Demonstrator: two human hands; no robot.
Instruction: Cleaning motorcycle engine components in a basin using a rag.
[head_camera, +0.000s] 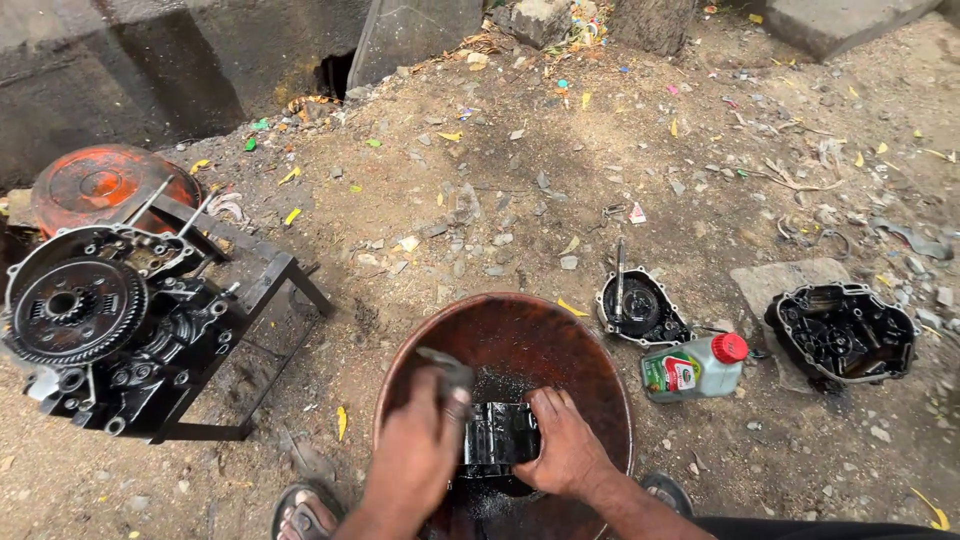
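I see, in the oily basin (600, 345), my right hand (568, 450) steadying a black engine pt (500, 432) while my left hand (420, 450) grips a brush (447, 368) beside it, w/ a bottle (695, 367) right of basin.

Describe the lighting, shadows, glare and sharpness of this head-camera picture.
Head view: daylight falls evenly on the dirt ground, with deep shade only at the top left; the oily inside of the round basin shows a dull sheen, no hard glare; the left hand, gripping a brush, and the right hand, on a black engine part, are fairly sharp; the edges bow slightly, wide-lens style.
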